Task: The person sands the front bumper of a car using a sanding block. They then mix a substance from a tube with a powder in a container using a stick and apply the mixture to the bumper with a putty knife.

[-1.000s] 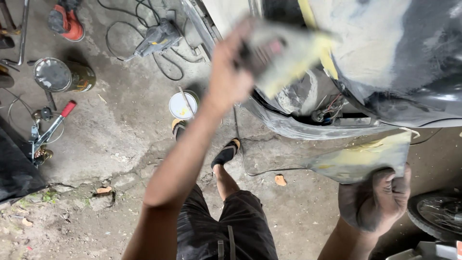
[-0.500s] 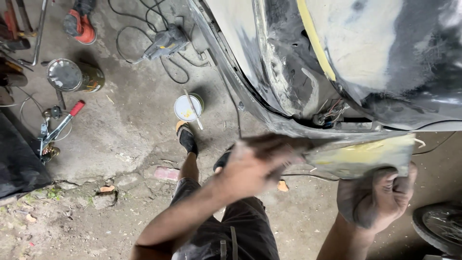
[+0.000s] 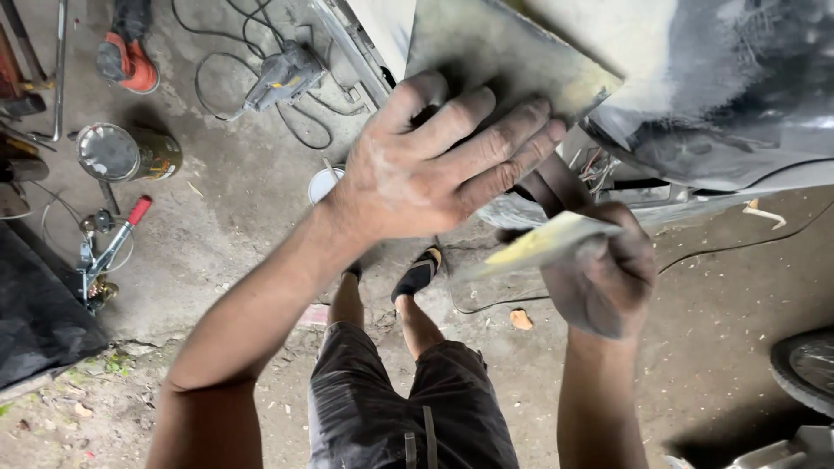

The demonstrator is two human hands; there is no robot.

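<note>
My left hand (image 3: 434,165) is raised in the middle of the view. Its fingers lie spread against a flat grey metal plate (image 3: 495,48), with the thumb hidden behind the plate. That plate rests near a car body panel (image 3: 721,95) with pale filler patches on dark paint. Below it, my dust-grey right hand (image 3: 599,278) grips a second thin plate smeared with yellow putty (image 3: 534,247), held edge-on under the panel's lower rim. The two hands nearly touch.
On the concrete floor lie a round tin can (image 3: 126,155), a corded power tool (image 3: 282,78), a red-handled tool (image 3: 109,247) and a small white tub (image 3: 323,184). A dark cloth (image 3: 39,317) covers the left edge. A wheel (image 3: 804,369) shows at the lower right.
My left hand came down from the panel to the putty plate, then rose again with the grey plate. My right hand lifted the yellow-smeared plate closer to the left hand.
</note>
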